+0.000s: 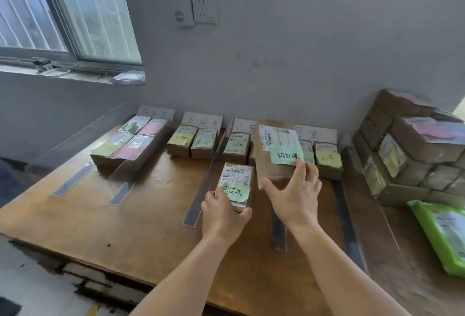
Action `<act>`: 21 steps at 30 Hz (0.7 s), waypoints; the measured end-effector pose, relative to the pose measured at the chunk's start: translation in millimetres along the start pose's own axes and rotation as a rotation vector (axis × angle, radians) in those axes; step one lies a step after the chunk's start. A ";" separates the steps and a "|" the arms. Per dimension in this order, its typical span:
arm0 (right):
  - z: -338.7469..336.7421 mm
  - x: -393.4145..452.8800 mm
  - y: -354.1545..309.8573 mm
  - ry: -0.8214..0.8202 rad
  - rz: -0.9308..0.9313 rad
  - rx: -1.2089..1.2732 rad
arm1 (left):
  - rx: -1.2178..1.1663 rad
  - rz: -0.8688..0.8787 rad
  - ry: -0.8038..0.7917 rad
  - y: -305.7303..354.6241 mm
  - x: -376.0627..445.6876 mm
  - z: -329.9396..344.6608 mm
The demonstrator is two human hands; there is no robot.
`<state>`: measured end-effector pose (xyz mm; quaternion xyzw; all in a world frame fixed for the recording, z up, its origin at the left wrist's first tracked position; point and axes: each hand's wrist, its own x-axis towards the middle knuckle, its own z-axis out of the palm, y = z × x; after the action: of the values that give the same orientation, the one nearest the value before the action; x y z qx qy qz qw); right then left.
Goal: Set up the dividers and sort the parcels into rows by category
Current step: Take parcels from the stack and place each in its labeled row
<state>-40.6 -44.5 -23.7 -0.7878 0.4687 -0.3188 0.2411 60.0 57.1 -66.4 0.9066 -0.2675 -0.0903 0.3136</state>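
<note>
sorting under way: the left hand (221, 211) grips a small parcel (235, 185) in the third lane, near a clear divider (206, 179); the right hand (293, 190) lifts a larger parcel (275, 154), whose note seems to call for the far-left row

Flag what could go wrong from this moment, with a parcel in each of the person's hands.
1. The right hand holds the larger parcel tilted, by its lower end only; it may slip onto the boxes behind.
2. That parcel blocks two of the row label cards at the wall, so it could be put in the wrong row.
3. The left hand holds the small parcel close beside a clear divider; a nudge might shift the divider.
</note>
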 end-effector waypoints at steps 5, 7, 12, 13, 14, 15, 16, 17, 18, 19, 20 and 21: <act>35.6 46.8 5.1 -0.012 0.004 0.003 | 0.082 -0.070 -0.070 -7.4 51.7 22.2; 46.4 64.0 8.2 -0.021 0.010 -0.009 | 0.105 -0.081 -0.087 -9.0 68.2 32.0; 63.5 92.4 17.2 -0.038 0.036 -0.012 | 0.154 -0.097 -0.106 -8.8 93.6 51.7; 65.4 96.5 18.2 -0.034 0.034 -0.013 | 0.177 -0.095 -0.104 -8.2 97.1 54.5; 67.0 100.0 18.8 -0.030 0.033 -0.013 | 0.201 -0.094 -0.103 -7.3 100.0 56.9; 68.4 102.8 18.8 -0.028 0.032 -0.012 | 0.225 -0.095 -0.102 -6.4 102.4 59.0; 69.6 104.8 18.2 -0.027 0.031 -0.012 | 0.247 -0.099 -0.099 -5.4 104.1 60.8; 70.3 106.5 17.3 -0.026 0.028 -0.010 | 0.268 -0.105 -0.093 -4.4 105.4 62.3; 70.9 107.9 16.0 -0.027 0.025 -0.009 | 0.289 -0.114 -0.089 -3.0 106.3 63.5; 71.0 109.1 14.3 -0.028 0.024 -0.005 | 0.307 -0.122 -0.092 -2.0 107.0 64.2; 71.2 110.0 12.2 -0.029 0.022 0.002 | 0.322 -0.127 -0.102 -0.7 107.4 64.0; 71.0 110.7 9.7 -0.030 0.018 0.009 | 0.331 -0.125 -0.116 0.5 108.1 62.8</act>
<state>45.0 -141.9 -47.9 -0.7872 0.4707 -0.3067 0.2543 129.8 -34.4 -115.0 0.9539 -0.2396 -0.1164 0.1382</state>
